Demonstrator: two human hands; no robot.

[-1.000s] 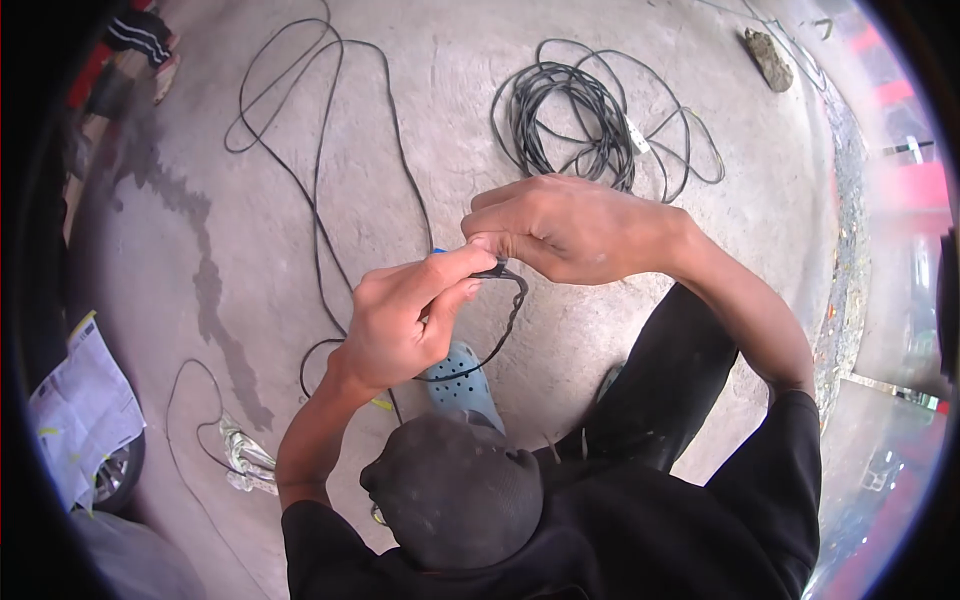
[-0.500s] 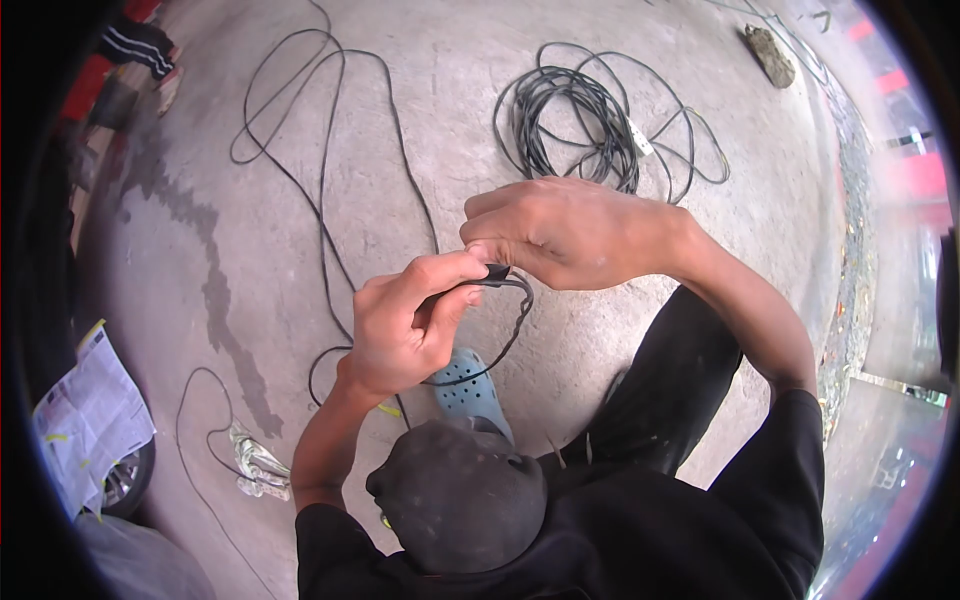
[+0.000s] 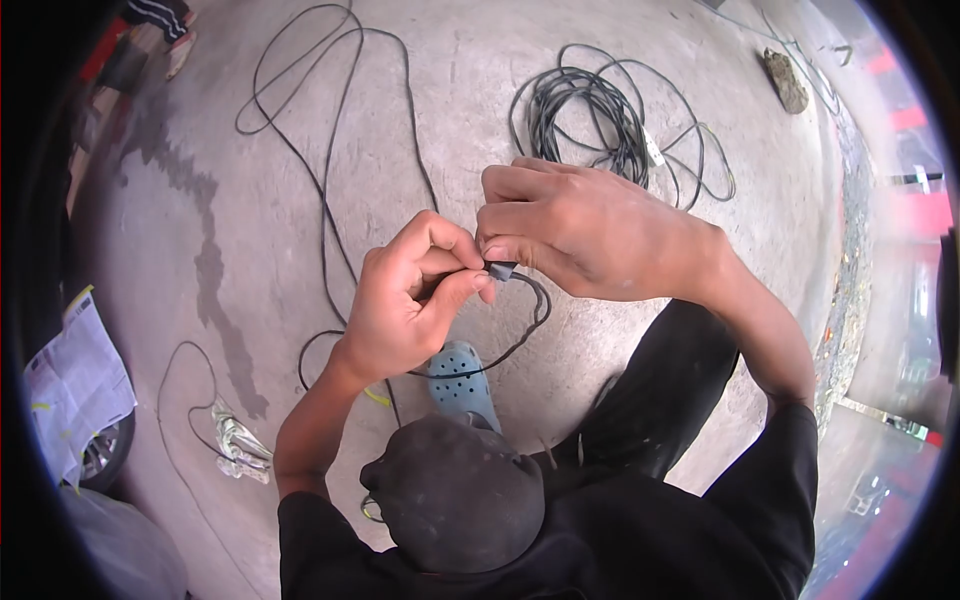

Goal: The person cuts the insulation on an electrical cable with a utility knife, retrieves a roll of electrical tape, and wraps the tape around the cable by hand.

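My left hand (image 3: pixel 405 295) pinches a black cable (image 3: pixel 545 305) between thumb and fingertips, in the middle of the head view. The cable loops out to the right of the fingers and runs back down beneath the hand. My right hand (image 3: pixel 600 235) meets it from the right, palm down, its thumb and fingers closed on a small dark strip (image 3: pixel 502 270) that looks like tape. This strip sits against the cable at the fingertips. The fingers cover the exact spot where the two join.
A coil of black cable (image 3: pixel 590 120) with a white piece (image 3: pixel 653 148) lies ahead on the concrete floor. Looser cable (image 3: pixel 325 190) spreads to the left. A stone (image 3: pixel 785 82), a crumpled silvery wrapper (image 3: pixel 240 445), a printed sheet (image 3: pixel 80 390) and another person's foot (image 3: pixel 180 55) are around.
My left fingers have moved in, and their tips now pinch right beside my right thumb. My right hand has shifted slightly right. The dark strip shows at a different angle.
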